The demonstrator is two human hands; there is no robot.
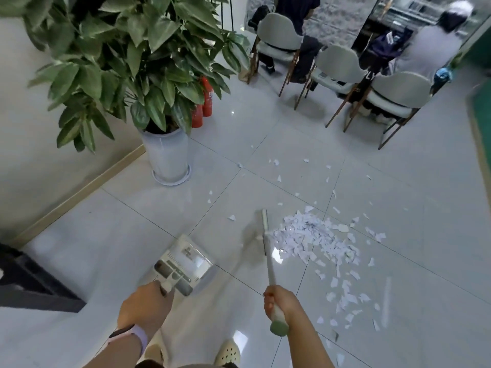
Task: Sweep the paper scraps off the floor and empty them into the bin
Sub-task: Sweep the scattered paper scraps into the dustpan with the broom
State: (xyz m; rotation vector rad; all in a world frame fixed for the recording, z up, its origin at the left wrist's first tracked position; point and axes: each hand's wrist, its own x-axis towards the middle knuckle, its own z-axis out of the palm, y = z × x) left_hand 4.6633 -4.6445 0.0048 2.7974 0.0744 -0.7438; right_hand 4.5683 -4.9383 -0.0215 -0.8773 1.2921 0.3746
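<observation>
Left grip around dustpan handle, right grip around broom beside scraps.

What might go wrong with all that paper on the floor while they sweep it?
The white paper scrap pile lies to the right of the broom head, while the grey dustpan held by the left hand is on the other side, so scraps may miss it. Loose scraps lie far off and may be left behind. The right hand may sweep hard enough to scatter them.
</observation>
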